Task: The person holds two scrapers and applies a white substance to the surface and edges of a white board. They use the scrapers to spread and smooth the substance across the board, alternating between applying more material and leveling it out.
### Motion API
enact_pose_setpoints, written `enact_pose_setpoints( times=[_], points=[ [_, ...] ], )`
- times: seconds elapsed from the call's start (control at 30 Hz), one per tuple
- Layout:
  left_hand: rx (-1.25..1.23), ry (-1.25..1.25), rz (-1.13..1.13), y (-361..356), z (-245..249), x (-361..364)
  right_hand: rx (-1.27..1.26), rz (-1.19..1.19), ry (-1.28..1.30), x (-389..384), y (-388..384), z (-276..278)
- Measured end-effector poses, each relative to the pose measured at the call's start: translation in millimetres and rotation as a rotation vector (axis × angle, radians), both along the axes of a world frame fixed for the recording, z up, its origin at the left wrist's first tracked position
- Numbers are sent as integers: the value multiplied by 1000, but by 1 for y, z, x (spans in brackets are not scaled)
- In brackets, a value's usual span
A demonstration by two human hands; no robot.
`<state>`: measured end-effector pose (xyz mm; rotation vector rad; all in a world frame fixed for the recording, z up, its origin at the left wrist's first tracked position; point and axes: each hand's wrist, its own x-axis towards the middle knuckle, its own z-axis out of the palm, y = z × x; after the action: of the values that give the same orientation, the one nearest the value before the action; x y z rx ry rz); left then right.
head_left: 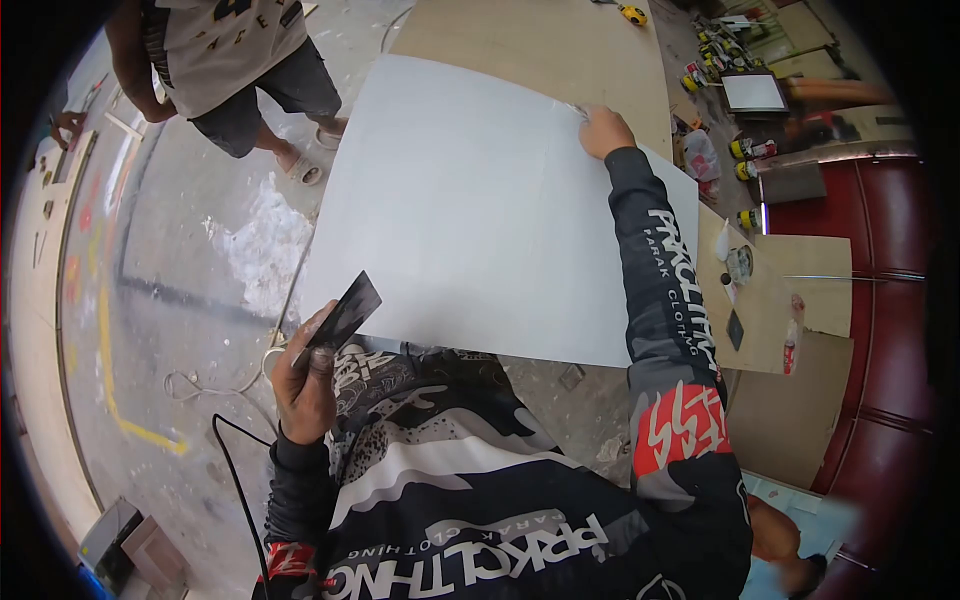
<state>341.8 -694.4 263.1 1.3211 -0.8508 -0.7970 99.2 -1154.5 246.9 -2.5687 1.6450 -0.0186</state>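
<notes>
A large white sheet (450, 210) lies in front of me on a plywood-topped table. My left hand (307, 385), near the sheet's front left corner, is closed on a dark, flat rectangular piece (345, 315) held tilted up between thumb and fingers. My right arm reaches across the sheet. At its far right edge, my right hand (607, 132) is closed; a small thing juts from its fingers, too small to make out.
Bare plywood (530, 40) extends beyond the sheet. A person (235, 60) stands on the left. On the right, a side board (765, 300) carries a white bottle (722, 242) and small items. A yellow tape measure (633, 14) lies far back. A black cable (232, 480) hangs beside my left arm.
</notes>
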Motion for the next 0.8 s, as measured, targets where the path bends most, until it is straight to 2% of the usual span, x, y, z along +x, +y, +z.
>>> enact_pose_setpoints(
  times=[0.1, 0.2, 0.37, 0.43, 0.8],
  points=[
    [-34, -15, -13, 3, -6, -1, 55, 22, -47, 8, 0, 3],
    [18, 33, -30, 4, -2, -1, 45, 78, 16, 9, 4, 6],
    [17, 47, -62, -6, 0, 5, 197, 257, -75, 5, 21, 15],
    [35, 26, -82, -7, -1, 5, 223, 255, -101, -1, 35, 14],
    [-84, 451, -278, -15, -11, 7, 181, 346, -178, -30, 165, 22]
  ],
)
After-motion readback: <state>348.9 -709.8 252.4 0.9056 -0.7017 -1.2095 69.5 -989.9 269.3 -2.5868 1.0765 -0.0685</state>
